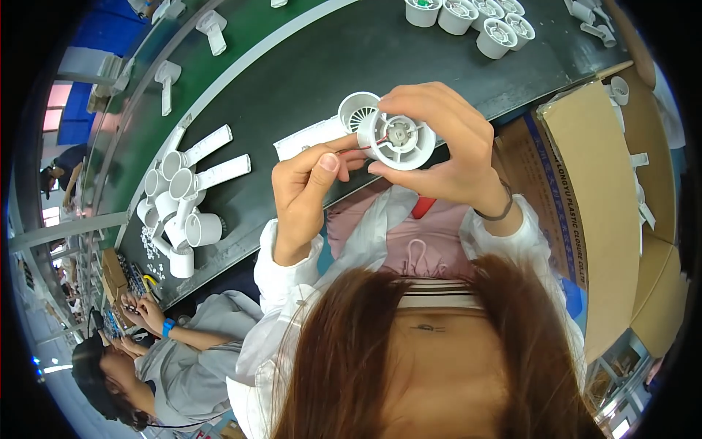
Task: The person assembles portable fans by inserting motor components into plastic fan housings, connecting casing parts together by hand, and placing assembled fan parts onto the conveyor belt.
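My right hand [442,139] grips a white round fan housing [398,139] by its rim, open side facing me. A small metal motor sits in its centre, and thin red wires run out to the left. My left hand [311,186] pinches the housing's left edge at those wires with thumb and forefinger. Just behind the housing, a white hand-fan shell [356,108] with a flat handle [311,137] lies on the dark table [307,73].
A heap of white fan shells [183,205] lies at the table's left end. Several round housings [475,18] stand at the far right. Cardboard boxes [599,183] stand to my right. A green belt [241,29] carries more shells. A co-worker's hands [142,311] work at lower left.
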Available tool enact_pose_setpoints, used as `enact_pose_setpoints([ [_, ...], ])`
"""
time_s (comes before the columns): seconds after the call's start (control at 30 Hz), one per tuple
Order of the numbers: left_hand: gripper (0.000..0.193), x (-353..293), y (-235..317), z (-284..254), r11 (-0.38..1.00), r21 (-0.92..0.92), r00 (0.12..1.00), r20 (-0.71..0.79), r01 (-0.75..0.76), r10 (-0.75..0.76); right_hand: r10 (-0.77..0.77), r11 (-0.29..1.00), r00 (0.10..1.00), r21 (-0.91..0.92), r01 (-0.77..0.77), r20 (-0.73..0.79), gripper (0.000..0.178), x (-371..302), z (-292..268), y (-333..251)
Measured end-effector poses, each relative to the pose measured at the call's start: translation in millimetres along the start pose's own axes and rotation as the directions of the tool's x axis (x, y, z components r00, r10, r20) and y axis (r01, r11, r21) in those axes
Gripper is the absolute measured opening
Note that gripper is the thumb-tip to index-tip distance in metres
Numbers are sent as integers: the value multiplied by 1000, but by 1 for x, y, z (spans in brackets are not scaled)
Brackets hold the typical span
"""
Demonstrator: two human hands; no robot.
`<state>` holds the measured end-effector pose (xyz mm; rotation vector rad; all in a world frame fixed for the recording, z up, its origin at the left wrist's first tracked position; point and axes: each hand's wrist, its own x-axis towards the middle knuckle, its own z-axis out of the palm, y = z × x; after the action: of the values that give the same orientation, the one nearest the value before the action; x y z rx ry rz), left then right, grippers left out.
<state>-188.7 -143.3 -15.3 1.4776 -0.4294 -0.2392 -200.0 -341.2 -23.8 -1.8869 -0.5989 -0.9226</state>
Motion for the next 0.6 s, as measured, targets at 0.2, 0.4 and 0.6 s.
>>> enact_pose_setpoints([
  [0.2,33,-4,-3,4,992,-124,999,-24,-38,35,-95,995,995,15,95,-43,45,-4,1,2],
  [0.4,33,-3,3,4,979,-203,1000,-11,16,-19,-64,996,997,64,66,-36,44,-5,0,1],
  [0.6,33,-5,7,7,965,-255,992,-96,58,-85,-29,996,999,80,30,-26,40,-6,4,-2],
])
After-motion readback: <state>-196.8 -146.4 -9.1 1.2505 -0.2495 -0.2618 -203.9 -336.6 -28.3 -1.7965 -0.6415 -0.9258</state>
